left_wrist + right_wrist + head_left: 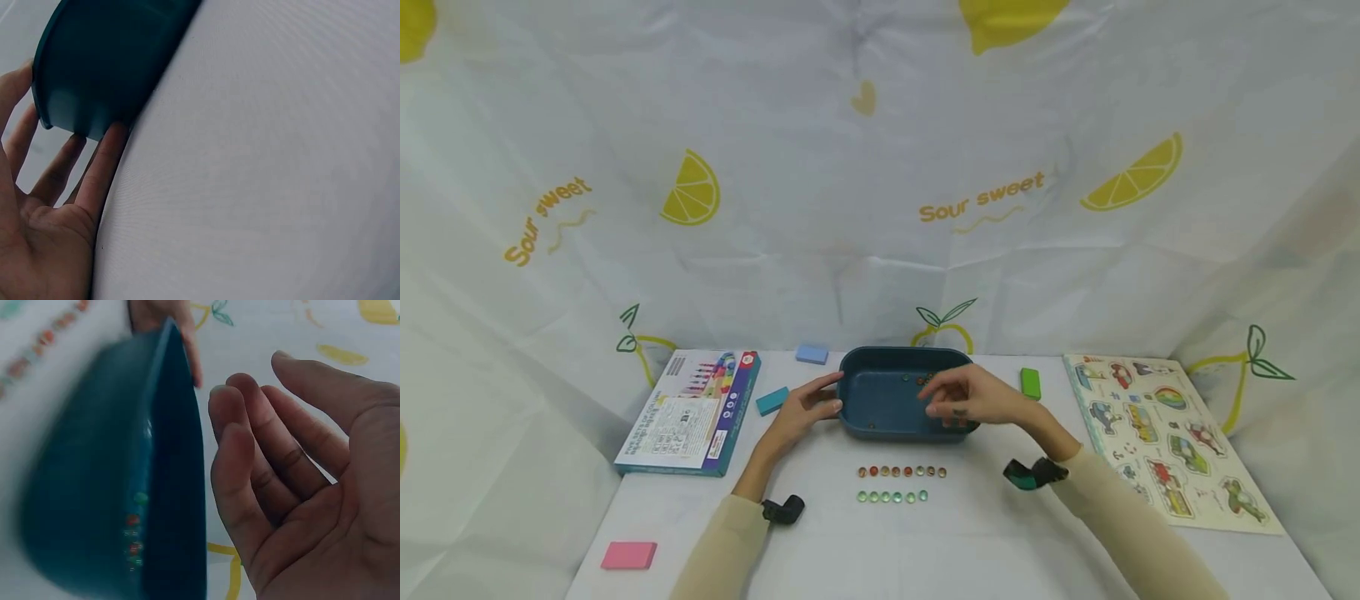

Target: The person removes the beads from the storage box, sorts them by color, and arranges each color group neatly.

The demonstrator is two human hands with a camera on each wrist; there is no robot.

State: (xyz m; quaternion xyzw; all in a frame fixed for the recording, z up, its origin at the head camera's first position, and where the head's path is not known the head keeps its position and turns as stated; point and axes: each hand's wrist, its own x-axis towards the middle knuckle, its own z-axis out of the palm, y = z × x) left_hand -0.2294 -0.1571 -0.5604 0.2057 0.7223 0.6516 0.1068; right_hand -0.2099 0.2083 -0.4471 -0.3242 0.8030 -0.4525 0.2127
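A dark teal bin [880, 400] with rounded ends stands at the back middle of the table. Fingertips of my left hand [801, 412] touch its left end, the fingers spread and nearly straight, as the left wrist view also shows. Over the right part of the bin hovers my right hand [973, 396]; in the right wrist view its fingers [234, 469] are loosely bent with nothing between them. Several small red and green glass beads [133, 540] lie inside the bin. In front of it are a row of reddish beads [897, 472] and a row of green beads [897, 497].
A boxed set [692, 412] lies at left, a picture puzzle board [1172, 442] at right. Around the bin are a blue block [812, 354], a teal block [772, 401] and a green block [1030, 383]. A pink block [628, 555] sits front left. A printed curtain [820, 208] hangs behind.
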